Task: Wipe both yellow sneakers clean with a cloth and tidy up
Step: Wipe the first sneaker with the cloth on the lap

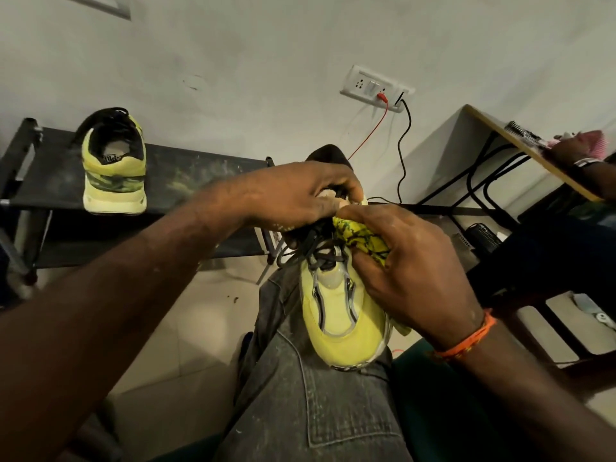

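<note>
Left hand (300, 195): fingers curled round the collar and tongue of the yellow sneaker (340, 315), steadying it on the person's knee.
Right hand (410, 258): bunches a yellow patterned cloth (361, 238) against the sneaker's side by the laces (313, 248).
Other sneaker (115, 165): stands heel-out on the dark shoe rack (200, 175), well apart.
Slip risk: the sneaker is balanced on denim; a hard wipe could tip it off the knee.
Snag risk: loose laces may catch in the cloth.
Unclear: how much dirt remains, probably some at the toe edge.

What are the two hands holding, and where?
The left hand grips the sneaker at its collar; the right hand holds a bunched yellow cloth against its laces.
</note>
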